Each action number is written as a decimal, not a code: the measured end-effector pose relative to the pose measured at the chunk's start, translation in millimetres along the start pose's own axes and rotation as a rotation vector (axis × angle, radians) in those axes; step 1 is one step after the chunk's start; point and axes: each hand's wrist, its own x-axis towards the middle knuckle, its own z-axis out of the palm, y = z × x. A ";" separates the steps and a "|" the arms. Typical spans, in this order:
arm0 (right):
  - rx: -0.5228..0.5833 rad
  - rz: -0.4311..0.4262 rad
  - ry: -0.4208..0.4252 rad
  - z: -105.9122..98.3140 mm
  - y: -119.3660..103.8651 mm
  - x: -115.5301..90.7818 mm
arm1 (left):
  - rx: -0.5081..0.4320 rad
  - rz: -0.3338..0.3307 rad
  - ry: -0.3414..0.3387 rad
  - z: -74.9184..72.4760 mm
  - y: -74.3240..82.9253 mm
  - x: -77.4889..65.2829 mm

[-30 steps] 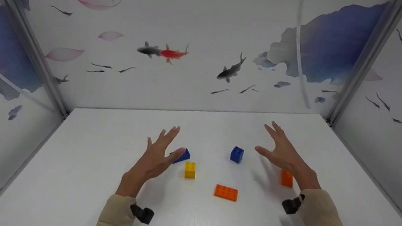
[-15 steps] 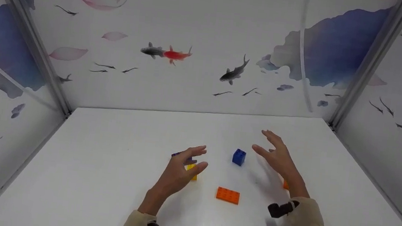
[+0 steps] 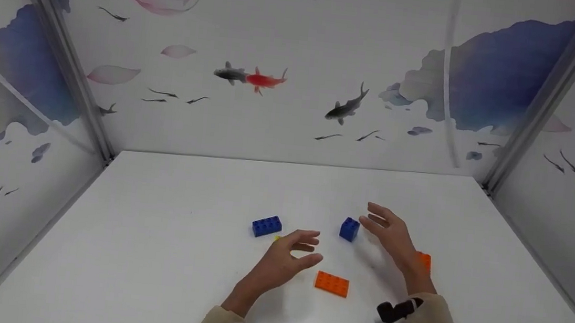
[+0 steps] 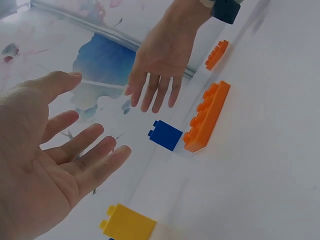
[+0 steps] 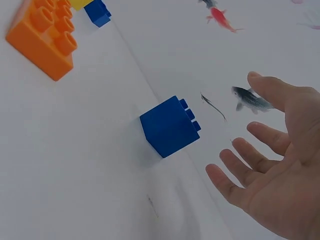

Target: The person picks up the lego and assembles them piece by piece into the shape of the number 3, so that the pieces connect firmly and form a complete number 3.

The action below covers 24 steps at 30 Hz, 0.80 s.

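Observation:
My left hand (image 3: 286, 256) hovers over the table with relaxed fingers and holds nothing. Beneath it a yellow toy brick (image 4: 129, 223) is almost wholly hidden in the head view. Beyond that hand lies a long blue brick (image 3: 267, 226). In front of its thumb, to the right, an orange brick (image 3: 332, 284) lies flat. My right hand (image 3: 393, 237), fingers apart and slightly bent, is also in the air, just right of a small blue brick (image 3: 349, 229); the right wrist view shows a gap between fingers and brick (image 5: 169, 127). A second orange brick (image 3: 424, 261) is partly covered by the right wrist.
The white table (image 3: 152, 254) is bounded by a back wall (image 3: 269, 133) and side walls printed with fish and petals. Metal posts (image 3: 527, 105) stand at the back corners. A black wrist camera (image 3: 398, 310) sits on each sleeve.
My left hand has moved right and nearer, uncovering the long blue brick and covering the yellow one. My right hand has come lower, closer to the small blue brick. The head view has shifted slightly.

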 end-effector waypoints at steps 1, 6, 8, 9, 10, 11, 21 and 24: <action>0.016 0.003 -0.004 1.3 -0.1 0.4 | -0.001 -0.014 -0.007 1.1 -0.6 0.7; 0.096 0.032 -0.022 6.1 4.2 3.5 | -0.046 -0.066 -0.026 5.3 -6.0 1.5; 0.107 0.057 -0.025 7.8 7.8 5.3 | -0.077 -0.098 -0.035 7.2 -9.9 1.9; 0.103 0.069 -0.027 8.7 9.6 6.1 | -0.094 -0.118 -0.040 8.4 -11.9 2.2; 0.099 0.083 -0.029 9.6 11.6 7.1 | -0.109 -0.140 -0.045 9.5 -14.0 2.4; 0.095 0.093 -0.034 10.4 13.6 7.9 | -0.120 -0.161 -0.047 10.6 -15.7 2.5; 0.005 0.200 -0.043 14.6 21.8 6.3 | -0.115 -0.328 -0.090 21.1 -27.4 7.7; -0.009 0.216 -0.041 12.6 21.8 6.8 | -0.093 -0.334 -0.102 23.0 -28.8 9.5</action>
